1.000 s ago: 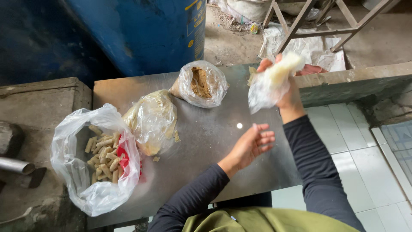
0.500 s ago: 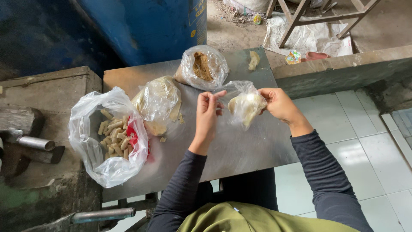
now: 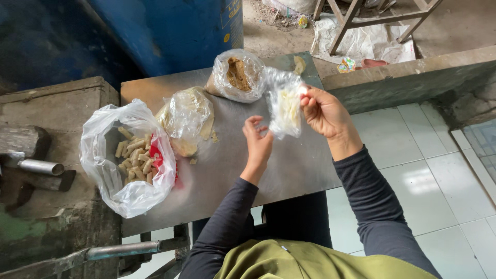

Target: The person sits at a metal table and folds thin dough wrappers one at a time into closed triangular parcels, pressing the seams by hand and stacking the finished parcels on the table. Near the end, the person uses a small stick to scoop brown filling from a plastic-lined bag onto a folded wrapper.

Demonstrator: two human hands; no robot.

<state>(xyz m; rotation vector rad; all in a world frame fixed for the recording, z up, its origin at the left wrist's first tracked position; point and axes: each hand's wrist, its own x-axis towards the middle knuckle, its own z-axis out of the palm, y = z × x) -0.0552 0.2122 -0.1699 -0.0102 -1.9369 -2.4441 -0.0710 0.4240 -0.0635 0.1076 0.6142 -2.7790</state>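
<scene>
— What have you got there?
— My right hand (image 3: 324,111) pinches a small clear bag (image 3: 285,106) above the tabletop (image 3: 294,165); the pale contents blur through the plastic.
— And your left hand (image 3: 258,142)?
— Open, fingers curled just beside the bag, not touching.

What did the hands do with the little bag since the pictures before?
The right hand brought the small clear bag down from up high and holds it over the metal table. The left hand, which pinched the bag a moment ago, has let go and hangs open beside it. The three other bags lie as before.
</scene>
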